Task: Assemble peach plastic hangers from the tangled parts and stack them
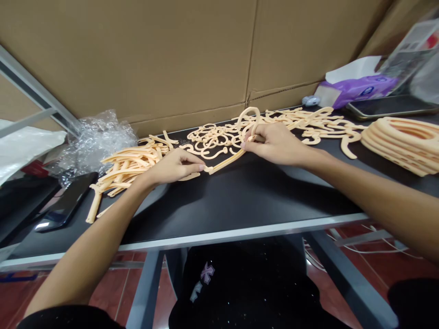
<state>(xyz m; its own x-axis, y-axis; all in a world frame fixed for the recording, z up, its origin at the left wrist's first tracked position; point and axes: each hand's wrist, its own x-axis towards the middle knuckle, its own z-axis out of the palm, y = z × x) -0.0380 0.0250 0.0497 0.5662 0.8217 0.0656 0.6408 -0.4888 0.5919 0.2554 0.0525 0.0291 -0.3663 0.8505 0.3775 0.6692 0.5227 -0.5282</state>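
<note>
**Peach strip [226, 162] held between two hands over a dark tabletop [212, 210]**

A pile of straight strips [137, 162] is partly hidden by the left forearm [111, 228]. The strip's left end is pinched between thumb and fingers of the left hand [178, 165]. Its other end is gripped in the right hand [274, 142], by whose fingertips the join is covered; the raised loop [251, 109] there may be part of the same piece. Farther right, white tissue [353, 68] is seen at the top of a purple pack [363, 90], and stacked oval pieces [394, 146] are cut off by the frame's edge.
</note>
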